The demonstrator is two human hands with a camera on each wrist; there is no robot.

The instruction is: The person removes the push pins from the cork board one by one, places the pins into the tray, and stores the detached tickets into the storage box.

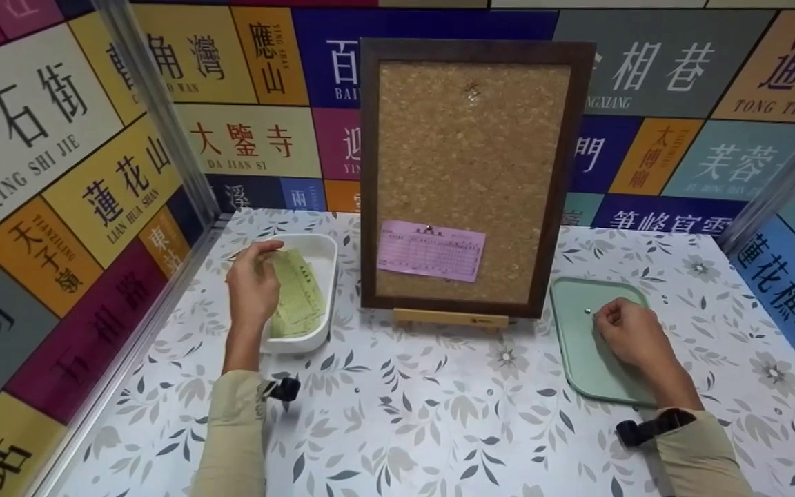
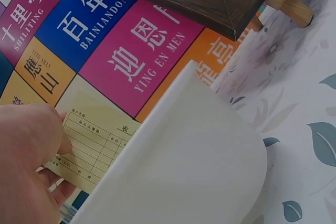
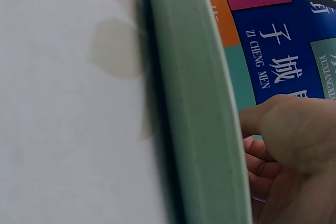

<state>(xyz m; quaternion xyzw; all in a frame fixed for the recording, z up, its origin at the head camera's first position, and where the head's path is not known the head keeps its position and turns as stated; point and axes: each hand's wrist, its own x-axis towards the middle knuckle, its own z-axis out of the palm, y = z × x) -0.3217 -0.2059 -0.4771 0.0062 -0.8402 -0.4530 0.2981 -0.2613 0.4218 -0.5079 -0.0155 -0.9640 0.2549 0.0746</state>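
My left hand (image 1: 254, 283) is over a white plastic tub (image 1: 318, 338) that has yellow-green receipt slips in it. Between thumb and fingers it pinches the edge of one printed receipt slip (image 2: 97, 142), which shows above the tub's wall in the left wrist view. On the right, my right hand (image 1: 632, 333) is low over a pale green tray (image 1: 580, 376), fingers curled in toward the thumb. A small shiny tack (image 1: 588, 311) shows right by its fingertips; I cannot tell whether they grip it. In the right wrist view, the tray's side partly hides the fingers.
A framed corkboard (image 1: 466, 159) stands upright on a small wooden easel (image 1: 449, 317) between the hands. A pink printed slip (image 1: 430, 252) hangs low on it, tacked at its top edge. Sign-covered walls rise behind and at both sides of the leaf-patterned table (image 1: 411, 421).
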